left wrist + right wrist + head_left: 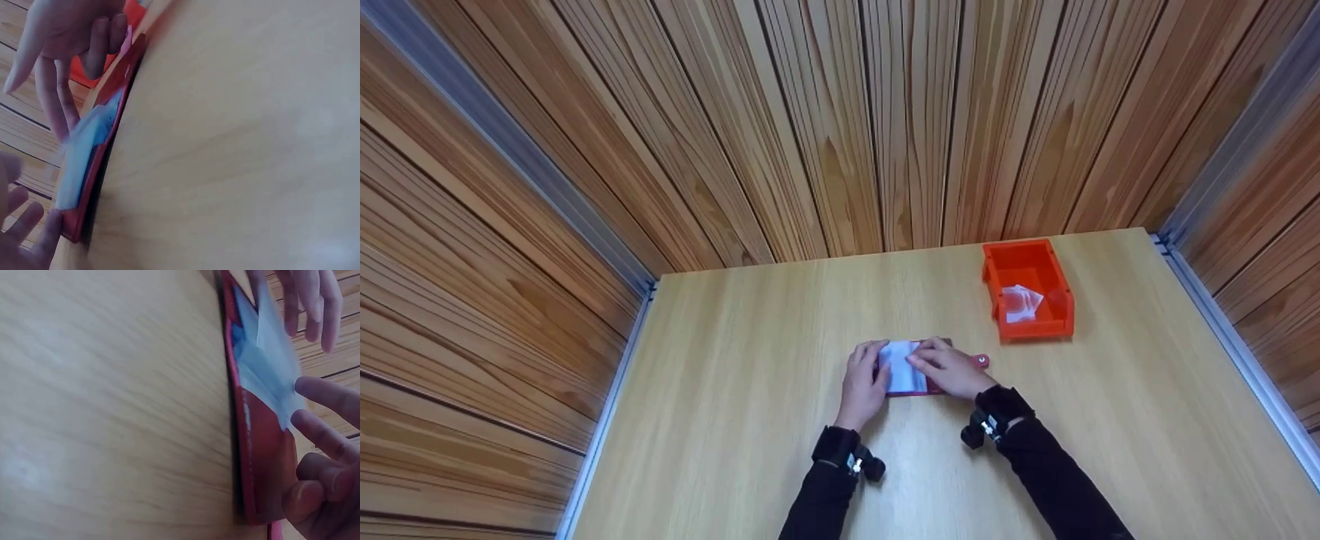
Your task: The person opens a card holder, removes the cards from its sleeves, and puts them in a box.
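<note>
An opened red wallet lies flat on the table. A pale blue, translucent sheet-like piece spreads across it; its exact kind is unclear. At the wallet's left end my left hand rests, thumb on the near side and fingers towards the far edge. From the right, my right hand reaches over the wallet, with fingertips touching the pale sheet. In the right wrist view two fingers extend onto it while others are bent. A strap with a snap button sticks out beyond the right hand.
An orange-red open bin stands at the back right of the wooden table. Inside it lie a few pinkish-white printed papers. Wood-panelled walls rise behind and at both sides, with metal rails along the side edges.
</note>
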Available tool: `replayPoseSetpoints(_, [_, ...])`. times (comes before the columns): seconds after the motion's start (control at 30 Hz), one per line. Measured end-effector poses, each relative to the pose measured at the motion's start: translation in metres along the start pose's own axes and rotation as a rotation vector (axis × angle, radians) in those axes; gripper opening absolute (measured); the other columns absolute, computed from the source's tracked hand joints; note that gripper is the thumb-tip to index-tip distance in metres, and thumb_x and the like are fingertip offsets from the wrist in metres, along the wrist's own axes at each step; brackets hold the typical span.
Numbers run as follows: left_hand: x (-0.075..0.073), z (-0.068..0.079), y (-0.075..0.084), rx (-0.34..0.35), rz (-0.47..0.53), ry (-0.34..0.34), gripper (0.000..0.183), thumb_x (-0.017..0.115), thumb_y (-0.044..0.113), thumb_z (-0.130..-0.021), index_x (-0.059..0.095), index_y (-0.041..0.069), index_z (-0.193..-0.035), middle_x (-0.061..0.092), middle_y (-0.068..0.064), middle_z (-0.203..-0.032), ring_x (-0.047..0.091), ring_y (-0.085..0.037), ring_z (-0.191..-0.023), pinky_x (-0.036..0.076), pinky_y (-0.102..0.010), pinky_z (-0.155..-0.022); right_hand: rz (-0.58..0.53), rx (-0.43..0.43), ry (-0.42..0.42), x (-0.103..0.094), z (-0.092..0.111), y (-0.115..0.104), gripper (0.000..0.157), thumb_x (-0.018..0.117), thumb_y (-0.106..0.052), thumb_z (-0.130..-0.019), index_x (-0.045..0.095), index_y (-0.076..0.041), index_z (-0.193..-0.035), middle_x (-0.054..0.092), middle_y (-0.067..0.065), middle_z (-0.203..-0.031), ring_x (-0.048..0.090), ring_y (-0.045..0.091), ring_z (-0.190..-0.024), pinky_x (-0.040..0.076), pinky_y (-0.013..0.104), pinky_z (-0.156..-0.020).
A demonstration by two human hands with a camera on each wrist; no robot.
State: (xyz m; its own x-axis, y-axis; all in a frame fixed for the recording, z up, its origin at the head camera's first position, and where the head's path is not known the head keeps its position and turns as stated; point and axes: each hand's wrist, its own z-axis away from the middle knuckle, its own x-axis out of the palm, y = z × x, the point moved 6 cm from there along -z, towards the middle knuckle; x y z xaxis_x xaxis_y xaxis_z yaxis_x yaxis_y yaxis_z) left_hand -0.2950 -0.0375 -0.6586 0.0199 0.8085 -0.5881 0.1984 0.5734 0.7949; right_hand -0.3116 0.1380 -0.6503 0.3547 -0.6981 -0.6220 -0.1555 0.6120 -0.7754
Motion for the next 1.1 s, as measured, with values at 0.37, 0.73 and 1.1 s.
replayPoseSetpoints(0.37, [0.006,0.008,0.0,0.109,-0.311,-0.044,0.036,0.063,0.007,-0.099,0.067,0.006,-0.134,0.065,-0.01,-0.137,0.055,-0.029,-0.133,0.047,-0.043,-0.111,0.16,-0.045,-0.024,0.014,0.0,-0.008,0.038,0.06,-0.04,-0.105,0.072,-0.016,-0.132,0.054,0.008,-0.137,0.061,0.028,-0.121,0.052,0.051,-0.102])
replayPoseSetpoints(0.73, [0.004,0.008,-0.004,0.093,-0.305,-0.073,0.035,0.06,0.012,-0.103,0.066,0.008,-0.137,0.063,-0.008,-0.14,0.054,-0.028,-0.135,0.045,-0.042,-0.114,0.188,-0.029,-0.026,0.016,0.0,-0.008,0.038,0.061,-0.04,-0.104,0.07,-0.02,-0.136,0.053,0.005,-0.136,0.06,0.024,-0.116,0.054,0.046,-0.099])
replayPoseSetpoints(1.1, [0.003,0.002,-0.002,0.094,-0.355,-0.14,0.04,0.061,0.014,-0.103,0.062,0.008,-0.142,0.061,-0.007,-0.145,0.054,-0.027,-0.137,0.045,-0.041,-0.114,0.183,-0.005,-0.055,0.008,0.0,-0.01,0.04,0.065,-0.039,-0.102,0.069,-0.021,-0.137,0.055,0.005,-0.137,0.059,0.025,-0.118,0.051,0.05,-0.104])
